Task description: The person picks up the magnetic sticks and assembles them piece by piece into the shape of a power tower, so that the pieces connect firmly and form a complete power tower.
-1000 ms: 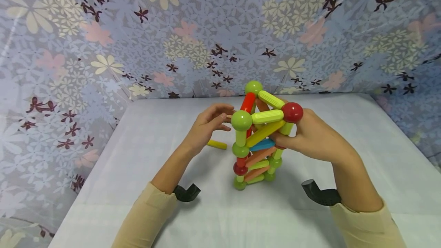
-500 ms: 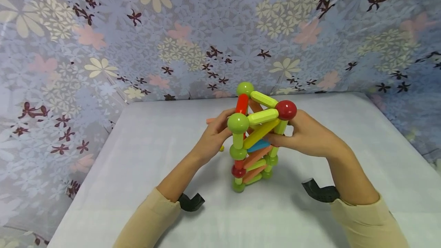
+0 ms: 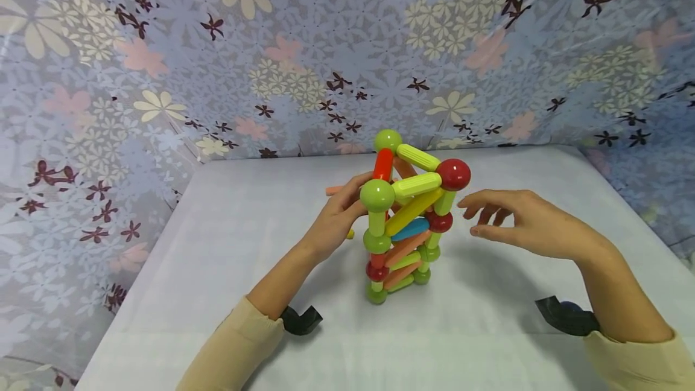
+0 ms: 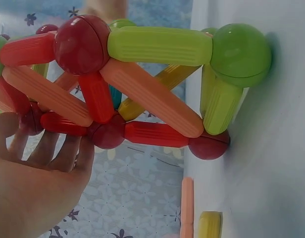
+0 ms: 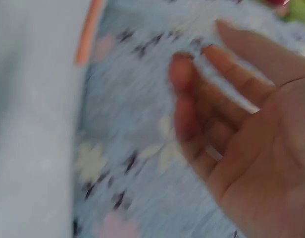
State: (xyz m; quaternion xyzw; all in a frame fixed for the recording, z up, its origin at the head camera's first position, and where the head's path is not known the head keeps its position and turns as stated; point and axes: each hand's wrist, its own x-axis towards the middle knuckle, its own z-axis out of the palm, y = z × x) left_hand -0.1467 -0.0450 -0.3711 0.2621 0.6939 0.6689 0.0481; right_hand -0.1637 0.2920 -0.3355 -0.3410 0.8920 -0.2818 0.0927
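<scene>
A tall tower of magnetic building sticks and balls [image 3: 415,184] stands upright on the table, in green, red, yellow, blue and orange. At its upper left side my left hand [image 3: 335,222] grips it, partly hidden behind the near green ball. In the left wrist view, the fingers of that hand [image 4: 43,173] bend behind a red stick [image 4: 63,124]. My right hand [image 3: 529,222] hovers just right of the tower, apart from it. Nothing is in its loosely bent fingers, as the right wrist view of the hand [image 5: 251,134] also shows, though blurred.
Behind my left hand, a loose orange stick [image 3: 333,190] and a yellow stick [image 3: 350,234] lie on the white table [image 3: 228,258]; both are partly hidden. A flowered cloth [image 3: 304,59] hangs along the table's back edge and sides.
My left hand has moved right from beside the tower to grip its upper left side. My right hand has let go of the tower's right side and drawn away to the right.
</scene>
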